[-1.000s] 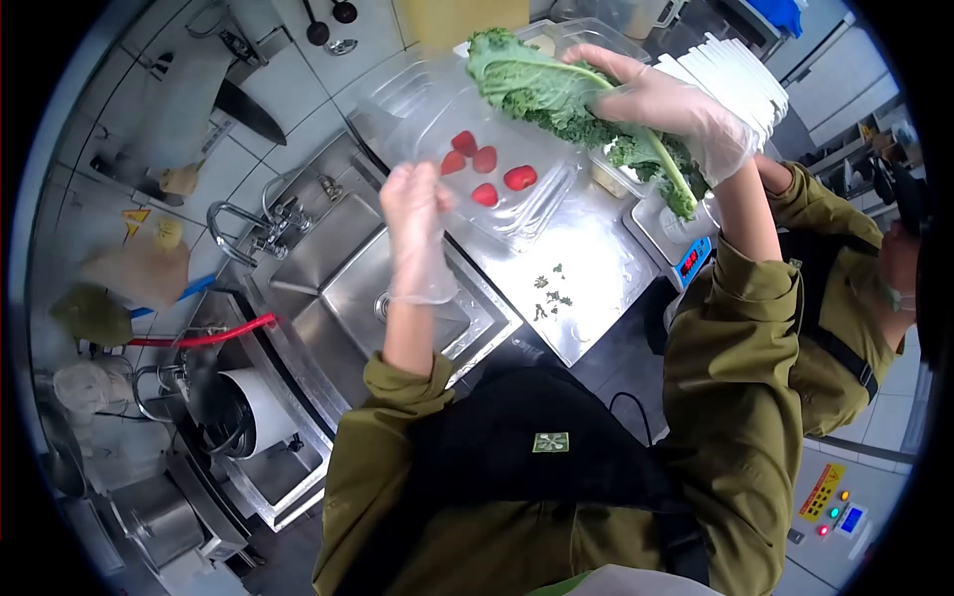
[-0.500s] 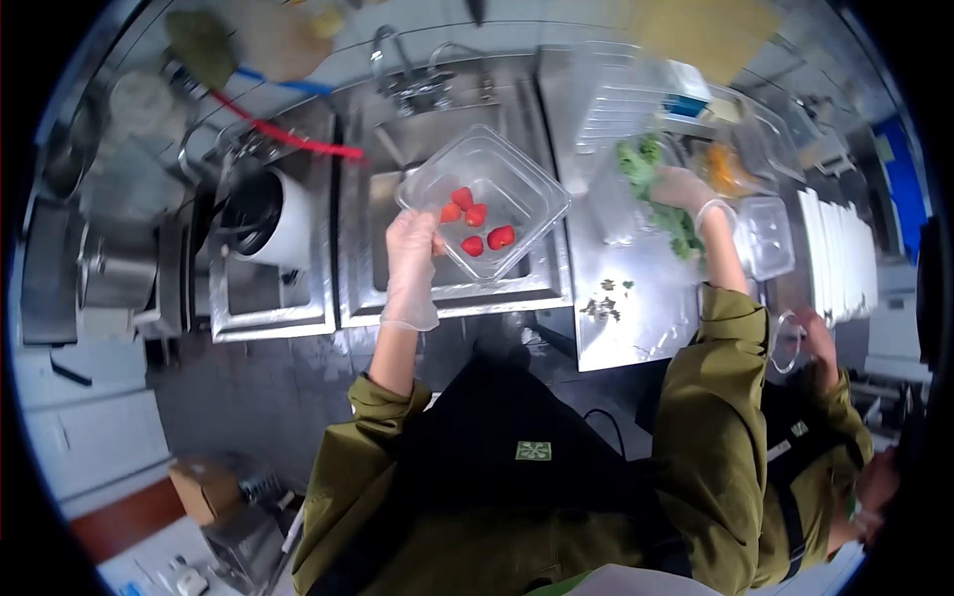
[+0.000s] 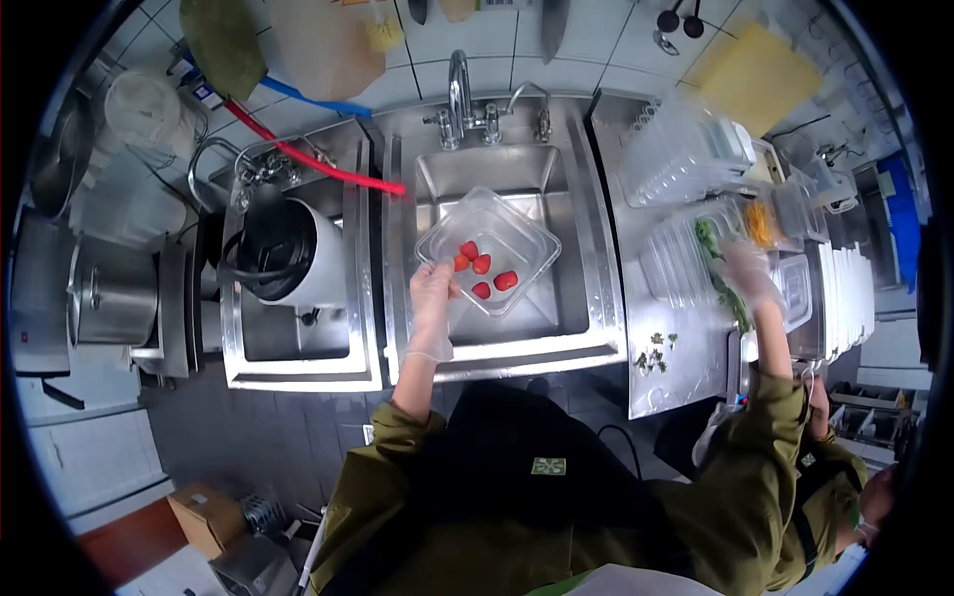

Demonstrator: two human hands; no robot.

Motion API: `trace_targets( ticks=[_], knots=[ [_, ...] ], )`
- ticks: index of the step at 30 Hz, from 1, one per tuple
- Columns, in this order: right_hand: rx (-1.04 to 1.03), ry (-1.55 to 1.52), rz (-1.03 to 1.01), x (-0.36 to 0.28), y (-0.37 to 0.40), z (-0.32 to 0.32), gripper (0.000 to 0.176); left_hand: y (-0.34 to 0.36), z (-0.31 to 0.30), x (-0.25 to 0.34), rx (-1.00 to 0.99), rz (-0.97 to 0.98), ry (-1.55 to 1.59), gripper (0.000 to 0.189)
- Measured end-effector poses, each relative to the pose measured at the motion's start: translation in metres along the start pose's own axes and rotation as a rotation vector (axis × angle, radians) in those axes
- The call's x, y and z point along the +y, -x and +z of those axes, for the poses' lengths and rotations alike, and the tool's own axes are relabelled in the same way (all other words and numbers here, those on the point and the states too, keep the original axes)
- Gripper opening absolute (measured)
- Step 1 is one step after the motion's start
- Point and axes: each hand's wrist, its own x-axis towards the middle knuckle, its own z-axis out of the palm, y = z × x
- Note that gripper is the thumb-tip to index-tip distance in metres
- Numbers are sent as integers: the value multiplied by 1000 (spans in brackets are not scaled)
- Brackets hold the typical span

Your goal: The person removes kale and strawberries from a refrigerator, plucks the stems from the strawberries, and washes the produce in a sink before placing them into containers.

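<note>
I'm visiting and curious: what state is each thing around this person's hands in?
Clear square plastic container: unlidded, held over the silver steel sink.
Five red strawberries: lying inside the container.
Gloved left hand: closed on the container's edge.
Gloved right hand: blurred, at the green leafy kale; grip unclear.
Kale: partly hidden by that hand.
Small green leaf scraps: scattered on the silver steel counter.
Silver metal faucet: no water seen running.

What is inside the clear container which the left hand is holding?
Five red strawberries lie in the clear container, near the left hand. What is directly beneath them is covered, and the hand hides part of the container's edge.
</note>
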Motion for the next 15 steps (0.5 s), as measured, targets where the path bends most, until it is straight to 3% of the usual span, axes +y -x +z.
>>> trace_targets(
  ticks=[3,5,7,8,9,11,13,15],
  knots=[
    [252,-86,48,-44,-2,-62,21,-35,-2,-1,-30,3,-7,19],
    [338,-371,-212,-79,-29,-67,24,-55,1,-2,-42,3,-12,19],
    [81,-848,-298,-138,-66,-78,31,-73,6,-6,-95,2,-22,16],
    [-226,-1026,-304,-154,-107,-58,39,-78,6,-12,-111,-6,-28,15],
    [-274,-1225,-235,-167,-151,-10,45,-80,6,-16,-110,-16,-35,16],
    [-225,-1088,-86,-203,-226,21,49,-87,12,-16,-95,-19,-42,17],
    [1,-1011,222,-229,-298,84,53,-99,14,-25,-87,-4,-57,17],
    [152,-875,172,-244,-324,103,57,-110,8,-36,-99,0,-81,17]
  ],
)
